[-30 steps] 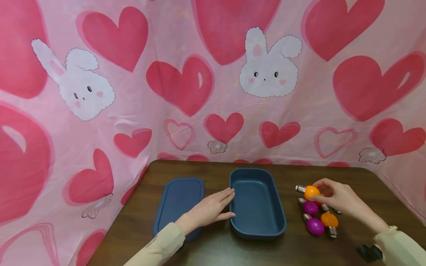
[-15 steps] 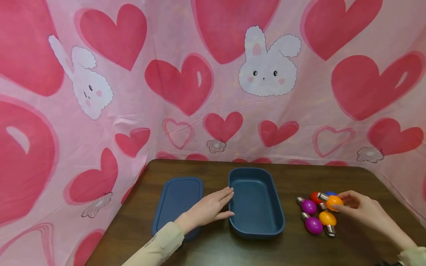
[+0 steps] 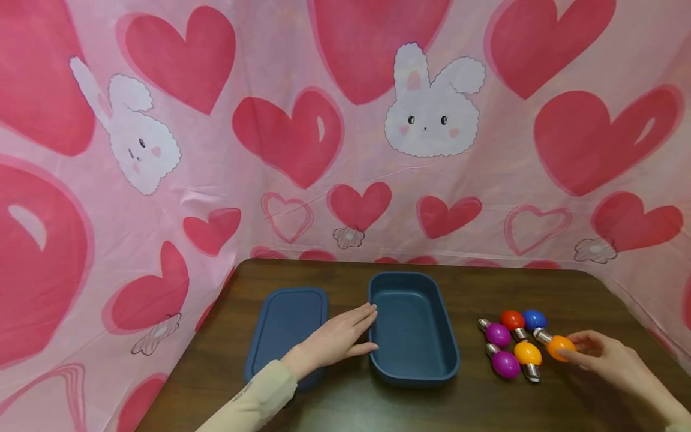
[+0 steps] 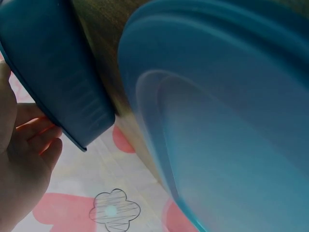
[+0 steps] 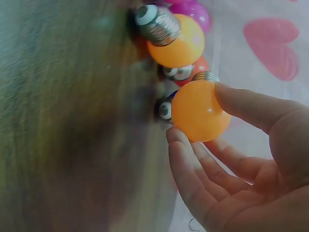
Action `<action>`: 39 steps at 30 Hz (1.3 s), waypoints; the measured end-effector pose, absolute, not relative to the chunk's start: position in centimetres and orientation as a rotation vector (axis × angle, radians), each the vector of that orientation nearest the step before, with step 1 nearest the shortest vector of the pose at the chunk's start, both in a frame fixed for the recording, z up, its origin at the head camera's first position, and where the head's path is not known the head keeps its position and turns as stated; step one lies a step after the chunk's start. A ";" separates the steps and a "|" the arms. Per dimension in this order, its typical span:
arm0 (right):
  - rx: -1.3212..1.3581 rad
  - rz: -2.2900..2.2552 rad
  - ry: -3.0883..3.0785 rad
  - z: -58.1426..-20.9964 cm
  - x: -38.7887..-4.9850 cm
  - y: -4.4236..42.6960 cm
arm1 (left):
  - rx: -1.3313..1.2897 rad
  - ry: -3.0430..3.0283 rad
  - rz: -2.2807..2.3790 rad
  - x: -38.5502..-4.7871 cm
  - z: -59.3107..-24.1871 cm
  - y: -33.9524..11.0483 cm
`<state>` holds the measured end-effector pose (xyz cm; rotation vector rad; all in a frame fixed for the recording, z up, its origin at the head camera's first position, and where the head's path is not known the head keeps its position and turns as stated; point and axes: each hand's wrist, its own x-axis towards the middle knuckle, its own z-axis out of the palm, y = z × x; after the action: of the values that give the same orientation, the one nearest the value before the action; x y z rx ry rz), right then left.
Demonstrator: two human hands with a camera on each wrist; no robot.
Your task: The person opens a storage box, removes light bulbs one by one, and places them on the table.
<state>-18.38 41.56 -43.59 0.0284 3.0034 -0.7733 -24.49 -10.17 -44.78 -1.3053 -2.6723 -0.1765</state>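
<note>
My right hand [image 3: 615, 361] pinches an orange light bulb [image 3: 560, 348] by its round globe, between thumb and fingers; its metal screw base points to the far left. In the right wrist view the same orange bulb [image 5: 200, 111] hides part of a blue bulb. Left of that hand lie a yellow-orange bulb [image 3: 527, 353], a red bulb [image 3: 511, 321], a blue bulb [image 3: 534, 319] and two purple bulbs, the nearer purple bulb [image 3: 505, 364] in front. With fingers extended, my left hand [image 3: 333, 340] touches the left rim of a dark blue box [image 3: 411, 381], which stands without a cover.
A flat dark blue lid [image 3: 294, 312] lies left of the box, partly under the left forearm. All of it stands on a brown wooden table [image 3: 345, 408]. A pink cloth [image 3: 302, 240] with hearts and rabbits hangs behind and at the sides.
My right hand has carried the orange bulb rightward and nearer, away from over the other bulbs, so the red and blue ones now show. The left hand stays at the box.
</note>
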 end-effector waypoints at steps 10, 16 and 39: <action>0.070 -0.738 2.955 -44.4 -18.0 42.2 | -1.311 -2.658 -0.178 -24.5 -44.8 -10.2; 0.087 -0.793 2.909 -44.7 -18.1 42.0 | -1.308 -2.623 -0.143 -24.6 -44.8 -10.3; 0.074 -0.757 2.917 -45.2 -18.1 42.2 | -1.315 -2.619 -0.131 -24.4 -44.9 -10.2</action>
<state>-18.08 42.17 -45.16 0.0741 2.9170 -0.7565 -24.42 -10.18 -44.87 -1.3147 -2.6188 -0.1310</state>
